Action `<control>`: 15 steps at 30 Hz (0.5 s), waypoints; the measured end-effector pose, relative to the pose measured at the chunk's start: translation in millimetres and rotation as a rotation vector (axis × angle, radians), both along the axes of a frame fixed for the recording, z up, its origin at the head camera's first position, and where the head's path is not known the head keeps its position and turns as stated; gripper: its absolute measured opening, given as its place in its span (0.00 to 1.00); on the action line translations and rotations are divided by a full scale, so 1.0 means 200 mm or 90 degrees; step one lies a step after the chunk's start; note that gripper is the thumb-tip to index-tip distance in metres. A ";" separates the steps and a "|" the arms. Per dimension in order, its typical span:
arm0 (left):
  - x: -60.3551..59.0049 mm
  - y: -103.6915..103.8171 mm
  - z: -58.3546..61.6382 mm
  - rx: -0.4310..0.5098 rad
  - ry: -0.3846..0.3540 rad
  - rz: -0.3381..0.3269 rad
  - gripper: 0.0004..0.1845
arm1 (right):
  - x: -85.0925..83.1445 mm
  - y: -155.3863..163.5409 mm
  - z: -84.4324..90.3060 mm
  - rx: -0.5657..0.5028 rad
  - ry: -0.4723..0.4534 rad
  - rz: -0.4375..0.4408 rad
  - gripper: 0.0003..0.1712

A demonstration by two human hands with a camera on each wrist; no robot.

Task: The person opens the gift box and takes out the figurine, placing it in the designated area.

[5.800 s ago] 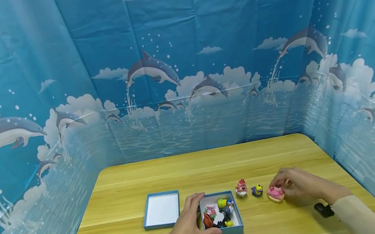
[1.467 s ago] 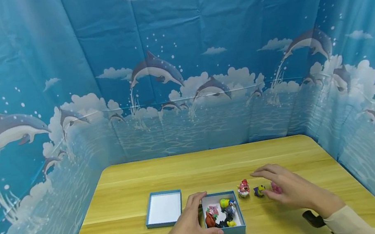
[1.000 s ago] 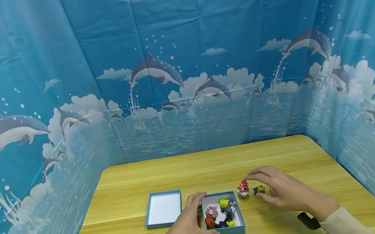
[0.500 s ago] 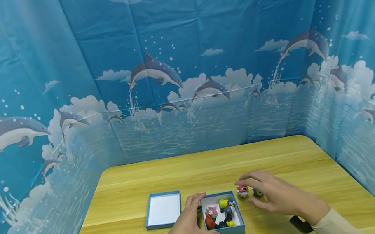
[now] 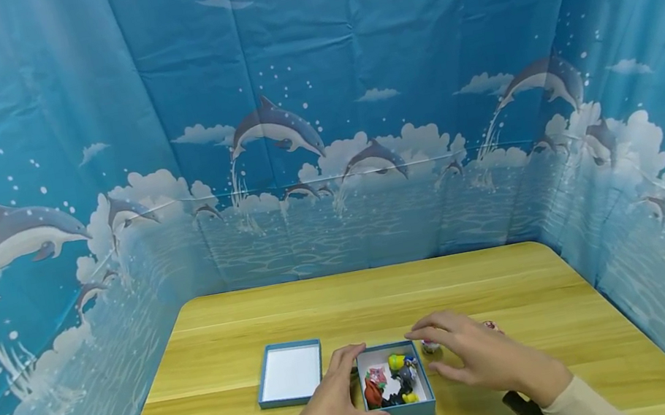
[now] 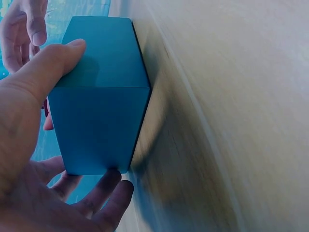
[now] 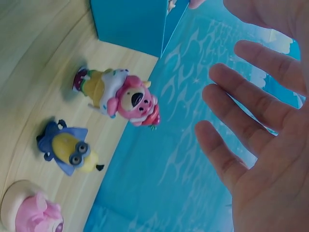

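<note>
Your left hand point(image 5: 332, 413) keeps gripping the blue box point(image 5: 395, 383) on the bench point(image 5: 217, 346) while your open, empty right hand point(image 5: 479, 359) has slid over from the figures point(image 7: 118, 96) toward the box.

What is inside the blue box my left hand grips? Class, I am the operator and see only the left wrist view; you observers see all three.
Observer: The head view shows the blue box open on top, with small toy figures inside.
Operator: Is the right hand holding anything?
Observer: No. The right hand hovers open just right of the box.
Operator: Any toys outside?
Observer: The right wrist view shows three on the table: a pink bear figure, a yellow goggled figure and a pink figure.
</note>
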State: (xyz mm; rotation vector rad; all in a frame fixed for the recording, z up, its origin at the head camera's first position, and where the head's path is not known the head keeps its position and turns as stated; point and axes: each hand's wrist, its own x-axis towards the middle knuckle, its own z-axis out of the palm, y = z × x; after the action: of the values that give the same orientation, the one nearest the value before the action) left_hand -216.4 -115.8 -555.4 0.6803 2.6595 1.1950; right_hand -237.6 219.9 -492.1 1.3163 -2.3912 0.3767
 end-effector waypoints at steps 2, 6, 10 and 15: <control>0.00 0.00 0.00 0.000 -0.002 -0.002 0.67 | 0.01 -0.01 0.00 0.002 -0.005 -0.002 0.36; 0.00 0.00 0.00 0.003 0.001 -0.008 0.67 | 0.02 -0.04 0.00 0.008 -0.026 -0.008 0.36; 0.01 0.00 0.01 0.002 0.003 -0.012 0.66 | 0.02 -0.08 -0.01 0.004 -0.046 0.001 0.36; 0.01 -0.01 0.02 0.006 -0.001 -0.012 0.65 | 0.03 -0.12 -0.02 0.003 -0.099 -0.002 0.33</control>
State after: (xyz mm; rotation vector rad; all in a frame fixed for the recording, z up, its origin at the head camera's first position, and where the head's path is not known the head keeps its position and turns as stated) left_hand -213.6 -116.9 -552.0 0.7050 2.6414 1.2034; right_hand -231.3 196.9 -495.3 1.3290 -2.5223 0.4886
